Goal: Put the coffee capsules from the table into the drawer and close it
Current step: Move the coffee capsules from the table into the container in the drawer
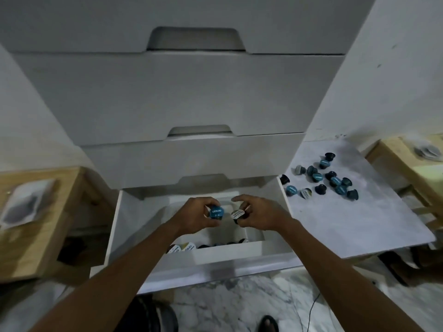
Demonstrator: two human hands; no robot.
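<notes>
- The bottom drawer (114,226) of a white chest of drawers (179,97) is pulled out. A white tray (227,251) sits inside it.
- Both hands are over the open drawer, close together and above the tray.
- The left hand (196,215) has its fingers curled round a blue-lidded capsule (217,213), gripping it with the lid turned up towards the camera.
- The right hand (260,215) pinches a white-lidded capsule (238,214) between thumb and fingers, with the index finger lifted above it (the print on the lid is too small to read).
- The two held capsules are just beside each other. Whether they touch cannot be told.
- More stored capsules (183,248) lie in the near part of the tray, partly hidden by the left forearm.
- A cluster of loose capsules (321,180), mostly blue or dark, lies on the far part of the pale marbled tabletop (347,224), to the right of the drawer and well apart from the hands.
- One of the cluster, a dark capsule (284,179), lies nearest the drawer's right wall.
- A wooden stool (36,212) to the left of the chest carries a clear plastic bag (21,207).
- The marble floor (239,303) shows below the drawer front, with a sandalled foot (269,323) at the bottom edge.
</notes>
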